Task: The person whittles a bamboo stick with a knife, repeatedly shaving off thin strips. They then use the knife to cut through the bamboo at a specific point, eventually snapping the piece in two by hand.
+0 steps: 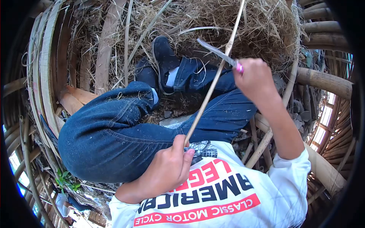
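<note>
My left hand [170, 164] is closed around the lower end of a long, thin bamboo strip [205, 99], close to my shirt front. From there the strip slants up and to the right past the top edge of the view. In my right hand [255, 80] is a knife [213, 49] with a pink handle, the fingers wrapped around it. Its blade points up and left and crosses the strip a little below a node. My legs in blue jeans [110, 133] are folded underneath, dusted with small shavings.
Dry straw and shavings [262, 26] are heaped beyond my feet. Wooden planks [47, 68] stand along the left. Thick bamboo poles [323, 81] and a slatted bamboo wall [338, 152] are on the right. A person's light clothing [62, 203] shows at the lower left, near a green plant [66, 181].
</note>
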